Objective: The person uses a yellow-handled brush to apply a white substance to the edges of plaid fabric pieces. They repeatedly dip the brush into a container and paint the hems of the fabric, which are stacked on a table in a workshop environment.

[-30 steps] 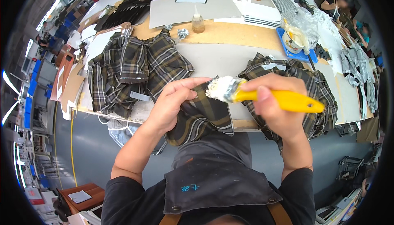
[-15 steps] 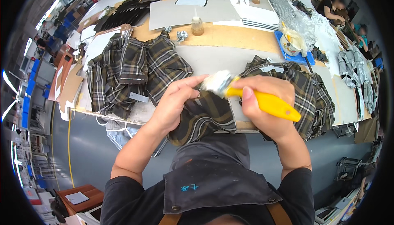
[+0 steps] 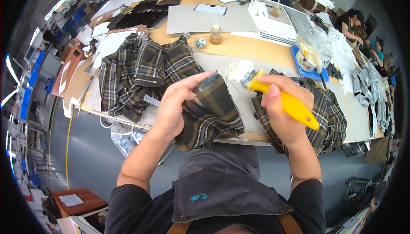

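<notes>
My right hand grips the yellow handle of a brush. Its bristles are thick with white paste and stand just right of a piece of plaid cloth, apart from it. That cloth lies over the table's front edge, with a greyish, wet-looking patch near its top corner. My left hand holds its left side, thumb and fingers closing on it, index finger stretched along the edge by the patch. More plaid cloth is heaped to the left, and another pile lies beneath and right of my right hand.
Beyond the cloth stand a clear bottle of amber liquid and crumpled foil. A paste-smeared bowl sits in a blue tray at right. Dark strips lie far left. Other people work at the far right; another stands across the table.
The brush has moved right, off the cloth's top corner, uncovering the greyish patch. My left hand still holds the cloth. The view has shifted, and a person's hands now show at the top.
</notes>
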The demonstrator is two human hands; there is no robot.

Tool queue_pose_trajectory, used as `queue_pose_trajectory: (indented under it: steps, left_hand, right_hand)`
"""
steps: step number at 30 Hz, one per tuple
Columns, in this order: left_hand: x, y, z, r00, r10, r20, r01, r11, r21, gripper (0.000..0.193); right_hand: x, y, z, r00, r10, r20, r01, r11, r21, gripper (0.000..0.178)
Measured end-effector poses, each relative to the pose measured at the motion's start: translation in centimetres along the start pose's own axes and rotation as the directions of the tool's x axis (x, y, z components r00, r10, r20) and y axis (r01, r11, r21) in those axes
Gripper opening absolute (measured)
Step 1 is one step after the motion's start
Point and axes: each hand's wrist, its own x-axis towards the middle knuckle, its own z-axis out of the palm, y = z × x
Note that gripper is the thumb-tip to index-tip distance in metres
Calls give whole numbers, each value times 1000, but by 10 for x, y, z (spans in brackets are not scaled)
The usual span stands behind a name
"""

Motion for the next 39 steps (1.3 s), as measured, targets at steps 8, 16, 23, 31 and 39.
queue_pose_trajectory:
  steps: [8,16,23,31,39]
  left_hand:
    - [-63,42,1,936,337,-99,-329,941,84,65]
    - [-115,49,21,851,513,-115,-445,820,361,67]
    - [-57,12,-6,942,335,-2,-275,779,563,65]
    - [24,-80,-21,988,-80,-134,102,981,168,27]
    - [50,-112,-23,967,16,-253,4,997,81,34]
  right_hand:
    - [-7,-46,81,987,36,157,-119,820,560,25]
    - [-27,-63,94,973,-57,225,-131,663,737,54]
    - [-39,8,66,900,95,426,-410,518,750,39]
    - [-45,112,76,913,279,298,-399,763,508,29]
    - [-51,99,42,877,477,57,-430,725,538,32]
